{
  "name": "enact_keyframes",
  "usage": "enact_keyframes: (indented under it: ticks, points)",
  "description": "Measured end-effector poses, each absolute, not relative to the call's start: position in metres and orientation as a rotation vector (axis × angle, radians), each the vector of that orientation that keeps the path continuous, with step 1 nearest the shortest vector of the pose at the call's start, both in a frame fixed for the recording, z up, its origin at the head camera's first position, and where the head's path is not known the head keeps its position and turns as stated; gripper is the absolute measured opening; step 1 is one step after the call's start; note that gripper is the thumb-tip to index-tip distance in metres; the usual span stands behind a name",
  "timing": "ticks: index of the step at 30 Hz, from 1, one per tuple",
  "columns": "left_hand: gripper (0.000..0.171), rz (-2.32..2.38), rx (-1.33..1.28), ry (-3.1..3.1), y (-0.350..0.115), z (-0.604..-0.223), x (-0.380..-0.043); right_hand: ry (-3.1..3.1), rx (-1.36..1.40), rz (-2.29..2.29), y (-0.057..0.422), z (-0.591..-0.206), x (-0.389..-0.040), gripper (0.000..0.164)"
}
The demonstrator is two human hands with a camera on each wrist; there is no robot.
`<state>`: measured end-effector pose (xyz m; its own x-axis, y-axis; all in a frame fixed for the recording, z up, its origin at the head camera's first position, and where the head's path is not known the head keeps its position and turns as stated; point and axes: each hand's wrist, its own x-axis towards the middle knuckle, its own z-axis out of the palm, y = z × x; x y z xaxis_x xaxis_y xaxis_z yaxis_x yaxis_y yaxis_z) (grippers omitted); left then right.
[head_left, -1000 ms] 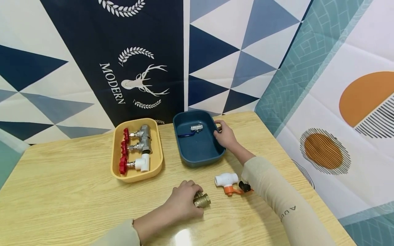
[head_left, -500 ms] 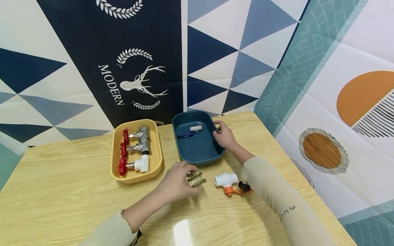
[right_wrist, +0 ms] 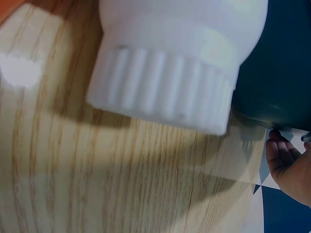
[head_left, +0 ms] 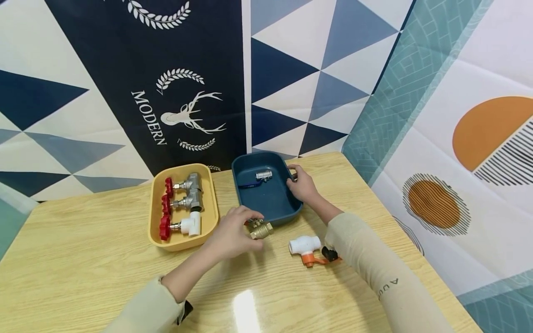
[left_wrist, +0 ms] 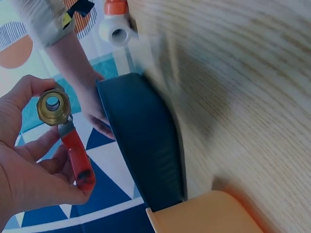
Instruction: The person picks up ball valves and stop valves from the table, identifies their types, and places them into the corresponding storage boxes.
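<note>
My left hand [head_left: 233,235] holds a brass ball valve [head_left: 261,230] in the air, just short of the blue bin's near wall. In the left wrist view the same ball valve [left_wrist: 53,108] shows its open end, and its red lever [left_wrist: 79,158] lies along the curled fingers. My right hand [head_left: 303,184] grips the right rim of the blue bin [head_left: 270,203]. Inside that bin lies a small silver ball valve [head_left: 263,175] with a blue lever. A white plastic ball valve [head_left: 305,244] with an orange lever rests on the table below my right forearm.
Left of the blue bin stands a yellow bin [head_left: 154,217] with two grey metal valves [head_left: 192,200] and a white one [head_left: 191,225], all with red handwheels. A patterned cloth wall [head_left: 283,83] closes off the table [head_left: 91,259] behind and at the right.
My left hand has lifted the brass ball valve off the table and carried it forward and slightly left, towards the blue bin. My right hand stays on the bin's rim.
</note>
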<state>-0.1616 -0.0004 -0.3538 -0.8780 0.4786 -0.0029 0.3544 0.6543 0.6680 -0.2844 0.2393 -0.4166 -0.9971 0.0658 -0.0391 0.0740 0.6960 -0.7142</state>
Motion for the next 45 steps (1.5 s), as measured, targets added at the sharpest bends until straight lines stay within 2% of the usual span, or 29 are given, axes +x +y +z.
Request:
enact_keyframes:
  ticks: [19, 45]
  points:
    - [0.050, 1.143, 0.638, 2.675, 0.003, -0.357, -0.187, 2.876, 0.111, -1.237, 0.240, -0.415, -0.281, 0.045]
    - [0.051, 1.067, 0.639, 2.769, 0.016, -0.351, -0.221, 2.870, 0.133, -1.244, 0.237, -0.410, -0.277, 0.045]
